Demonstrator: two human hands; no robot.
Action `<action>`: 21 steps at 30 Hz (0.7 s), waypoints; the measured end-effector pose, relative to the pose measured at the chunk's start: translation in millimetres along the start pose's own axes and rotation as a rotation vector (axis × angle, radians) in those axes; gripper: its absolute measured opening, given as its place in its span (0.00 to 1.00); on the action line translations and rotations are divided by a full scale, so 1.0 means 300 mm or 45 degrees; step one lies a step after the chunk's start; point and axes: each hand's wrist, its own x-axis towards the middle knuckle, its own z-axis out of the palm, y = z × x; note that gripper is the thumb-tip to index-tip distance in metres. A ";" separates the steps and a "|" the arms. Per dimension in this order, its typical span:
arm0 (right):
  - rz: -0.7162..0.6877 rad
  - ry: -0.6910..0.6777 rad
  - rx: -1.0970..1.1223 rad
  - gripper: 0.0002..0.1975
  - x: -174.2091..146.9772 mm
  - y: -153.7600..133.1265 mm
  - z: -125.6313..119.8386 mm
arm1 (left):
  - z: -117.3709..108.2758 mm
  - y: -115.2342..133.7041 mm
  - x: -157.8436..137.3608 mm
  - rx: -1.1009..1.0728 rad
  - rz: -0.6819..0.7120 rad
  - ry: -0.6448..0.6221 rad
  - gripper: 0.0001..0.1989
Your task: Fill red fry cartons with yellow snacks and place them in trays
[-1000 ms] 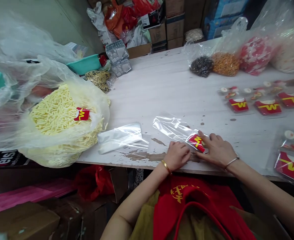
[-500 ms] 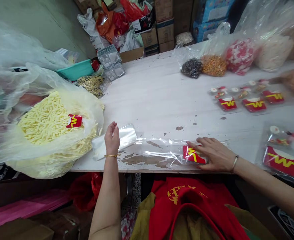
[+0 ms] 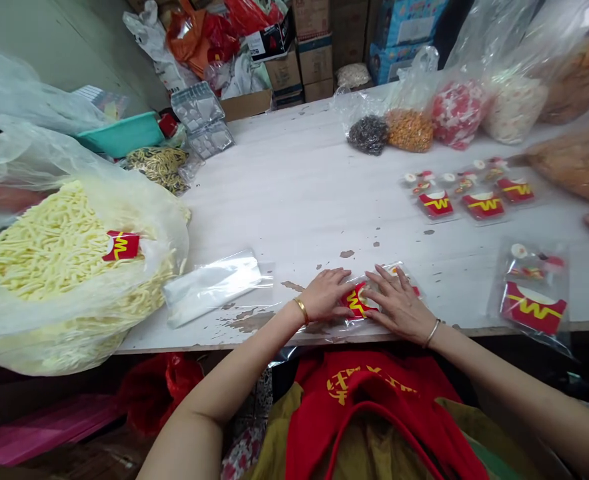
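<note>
A clear plastic bag with a red fries-box piece (image 3: 355, 302) in it, marked by a yellow squiggle, lies near the table's front edge. My left hand (image 3: 325, 295) rests on its left side, fingers stretched out and low on the plastic. From the right, my right hand (image 3: 399, 305) lies over the piece with its fingers spread, covering part of it. Some of the clear bag hangs over the table edge below my left hand. A stack of flat clear bags (image 3: 217, 287) lies to the left of my hands.
Filled packets (image 3: 531, 307) lie at the right, with several more behind. At left stands a big bag of pale yellow strips (image 3: 49, 247), a red piece (image 3: 121, 246) on top. Bags of small pieces (image 3: 409, 130) line the back right; a teal basin (image 3: 121, 133) stands back left.
My left hand has moved right from the bag stack to the bag beside my right hand. The bag's empty length no longer stretches leftward across the table. The view has shifted slightly.
</note>
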 end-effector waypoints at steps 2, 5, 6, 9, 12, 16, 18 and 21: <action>0.037 0.020 -0.007 0.24 0.006 -0.009 -0.001 | -0.031 -0.002 0.020 0.092 0.042 -0.048 0.32; 0.169 0.141 0.002 0.36 0.005 0.002 -0.007 | -0.064 -0.003 0.051 0.167 0.091 -0.087 0.33; 0.266 0.215 0.018 0.40 -0.004 0.013 -0.005 | -0.070 -0.008 0.059 0.163 0.108 -0.104 0.32; 0.655 0.455 0.121 0.47 -0.058 0.055 0.023 | -0.074 -0.042 0.066 0.031 0.160 -0.191 0.20; 0.863 0.545 0.374 0.41 -0.116 0.089 0.064 | -0.063 -0.078 0.060 -0.239 0.204 -0.200 0.11; 0.889 0.570 0.804 0.30 -0.129 0.088 0.084 | -0.043 -0.074 0.080 -0.546 0.171 -0.021 0.11; 0.864 0.563 0.952 0.26 -0.109 0.072 0.077 | -0.036 -0.053 0.110 -0.631 0.155 0.054 0.11; 0.795 0.516 1.111 0.23 -0.074 0.038 0.060 | -0.032 -0.024 0.164 -0.715 0.156 0.144 0.11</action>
